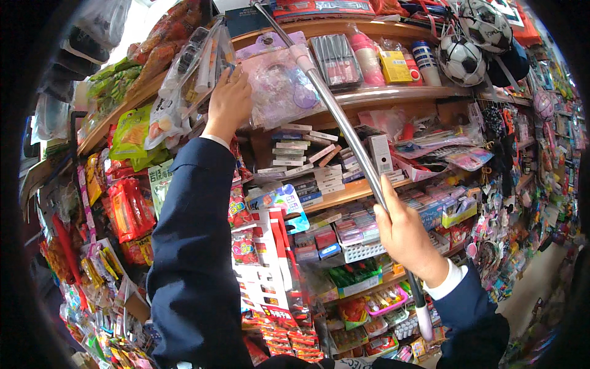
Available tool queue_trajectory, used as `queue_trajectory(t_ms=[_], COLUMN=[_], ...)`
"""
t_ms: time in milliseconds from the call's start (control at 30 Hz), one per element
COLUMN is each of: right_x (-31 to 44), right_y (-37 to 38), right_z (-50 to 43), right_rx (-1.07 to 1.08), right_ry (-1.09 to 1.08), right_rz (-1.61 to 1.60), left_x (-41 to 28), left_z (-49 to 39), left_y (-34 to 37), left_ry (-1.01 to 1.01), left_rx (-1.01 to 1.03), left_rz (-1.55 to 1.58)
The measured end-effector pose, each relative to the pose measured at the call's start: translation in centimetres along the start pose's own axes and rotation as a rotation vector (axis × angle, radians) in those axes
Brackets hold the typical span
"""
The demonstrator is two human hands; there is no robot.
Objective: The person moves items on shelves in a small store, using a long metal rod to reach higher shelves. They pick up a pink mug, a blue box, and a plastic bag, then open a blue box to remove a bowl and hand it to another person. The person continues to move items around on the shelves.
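My right hand (pixel 408 230) grips a metal telescopic pole (pixel 343 117) that slants from the top of the view down to its pale end below the hand. The pole passes in front of the shelves. Raised at the upper left, my left hand (pixel 230 104) shows its back. Its fingertips are at clear plastic packaging (pixel 203 69) with white tubular items inside; whether they pinch it is hidden. Just right of that hand, a large clear bag with purple and pink contents (pixel 276 83) hangs before the upper shelf.
Wooden shelves (pixel 352 193) hold several small boxes (pixel 329 177) and a white basket (pixel 364 251). Netted soccer balls (pixel 461 60) hang at the upper right. Snack bags (pixel 131 210) crowd the left, and red-and-white hanging packets (pixel 262 263) fill the lower middle.
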State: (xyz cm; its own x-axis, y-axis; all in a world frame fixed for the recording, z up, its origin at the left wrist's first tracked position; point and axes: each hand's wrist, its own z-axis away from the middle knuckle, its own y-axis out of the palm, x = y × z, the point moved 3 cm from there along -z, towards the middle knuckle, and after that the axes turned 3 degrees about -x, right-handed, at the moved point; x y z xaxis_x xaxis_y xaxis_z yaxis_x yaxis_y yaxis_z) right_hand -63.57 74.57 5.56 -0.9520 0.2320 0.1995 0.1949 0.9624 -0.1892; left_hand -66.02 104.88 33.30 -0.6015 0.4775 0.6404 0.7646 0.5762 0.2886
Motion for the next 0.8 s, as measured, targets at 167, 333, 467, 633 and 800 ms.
queue_trajectory(t_ms=[167, 333, 467, 633, 800], right_x=[-0.2, -1.2, -3.0, -3.4, -3.5], right_y=[0.6, 1.4, 1.5, 1.2, 0.5], right_z=[3.7, 8.3, 11.2, 12.7, 6.3], right_rx=[-0.017, 0.027, 0.052, -0.035, -0.071], right_ry=[-0.02, 0.018, 0.068, -0.004, 0.002], right_rz=[0.038, 0.101, 0.076, 0.083, 0.004], left_x=[0.5, 0.7, 0.5, -0.3, -1.2], left_z=[0.2, 1.3, 1.5, 1.5, 1.1], left_y=[0.5, 0.7, 1.3, 1.1, 1.2], left_ry=[0.018, -0.039, -0.083, -0.144, -0.198], left_rx=[0.296, 0.201, 0.264, 0.179, 0.059], left_rz=[-0.037, -0.085, -0.027, -0.027, 0.051])
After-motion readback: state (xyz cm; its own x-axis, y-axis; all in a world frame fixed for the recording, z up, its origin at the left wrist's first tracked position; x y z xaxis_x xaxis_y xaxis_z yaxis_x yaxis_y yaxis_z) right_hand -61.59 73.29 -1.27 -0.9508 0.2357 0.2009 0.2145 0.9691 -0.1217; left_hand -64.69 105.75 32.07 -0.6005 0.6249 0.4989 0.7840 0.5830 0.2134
